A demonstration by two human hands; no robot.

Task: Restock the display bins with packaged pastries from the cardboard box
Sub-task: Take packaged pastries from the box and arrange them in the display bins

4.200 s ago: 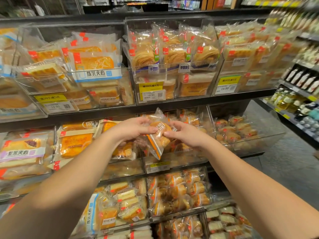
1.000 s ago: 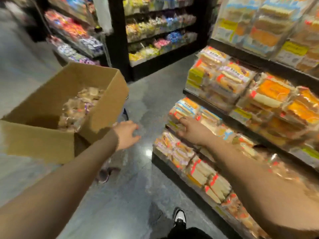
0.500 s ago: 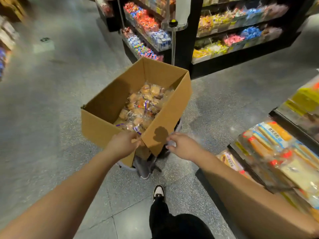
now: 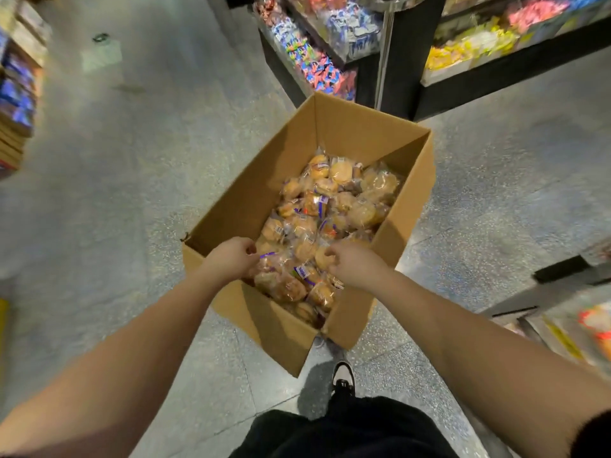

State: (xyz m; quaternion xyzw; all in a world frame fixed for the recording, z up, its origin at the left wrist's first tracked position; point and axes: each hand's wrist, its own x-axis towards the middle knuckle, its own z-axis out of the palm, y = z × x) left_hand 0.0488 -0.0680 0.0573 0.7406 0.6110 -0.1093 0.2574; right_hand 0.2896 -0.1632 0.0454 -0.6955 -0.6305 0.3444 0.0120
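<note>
An open cardboard box [image 4: 228, 223] stands on the floor in front of me, holding several packaged pastries [image 4: 334, 206] in clear wrappers. Both my hands are inside its near end. My left hand [image 4: 231, 261] has its fingers curled and pinches the wrapper of a pastry at the box's near left. My right hand [image 4: 352, 264] curls its fingers round a round packaged pastry [image 4: 322, 257]. A blurred corner of the display bins [image 4: 591, 328] shows at the right edge.
Black shelves of colourful sweets [image 4: 317, 57] stand just behind the box, with a metal pole [image 4: 383, 64] beside them. More shelving [image 4: 16, 94] lines the far left. My shoe [image 4: 343, 375] is close to the box's near corner. Grey speckled floor surrounds the box.
I have turned from the shelves to the box. Both hands moved from the box's near edge down into it and closed on pastries. The view has come closer over the box.
</note>
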